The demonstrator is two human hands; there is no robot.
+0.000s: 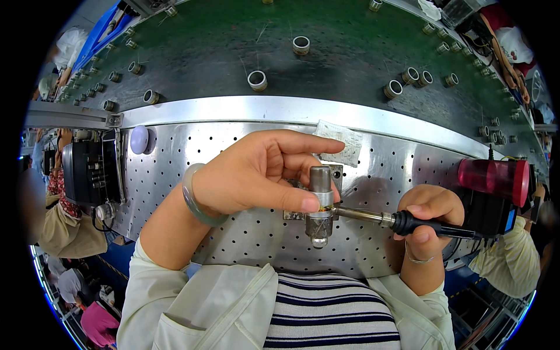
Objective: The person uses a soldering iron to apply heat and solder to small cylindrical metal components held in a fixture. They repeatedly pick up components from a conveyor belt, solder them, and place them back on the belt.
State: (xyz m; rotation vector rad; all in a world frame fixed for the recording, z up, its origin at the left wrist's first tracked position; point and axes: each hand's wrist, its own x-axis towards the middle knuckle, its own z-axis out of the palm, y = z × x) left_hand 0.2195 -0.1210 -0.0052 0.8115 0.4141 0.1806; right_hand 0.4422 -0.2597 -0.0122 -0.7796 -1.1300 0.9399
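My left hand [248, 172] pinches a silver metal ring [322, 200] between thumb and fingers, its index finger stretched out to the right. The ring sits around an upright metal post [320, 177] that ends in a rounded, shiny tip towards me. From the right, my right hand [434, 209] grips the black handle of a soldering iron [385, 219]. The iron's metal end meets the ring's lower edge, where a thin gold-coloured band shows. Behind the left fingers, a metal bracket [336, 171] is partly hidden.
A perforated metal worktop [245, 245] lies under my hands, with a crumpled pale sheet [344, 146] on it. Beyond the metal rail runs a green conveyor belt [204, 58] carrying several metal rings. A pale purple round object [139, 139] stands left; a red translucent cylinder [493, 181] lies right.
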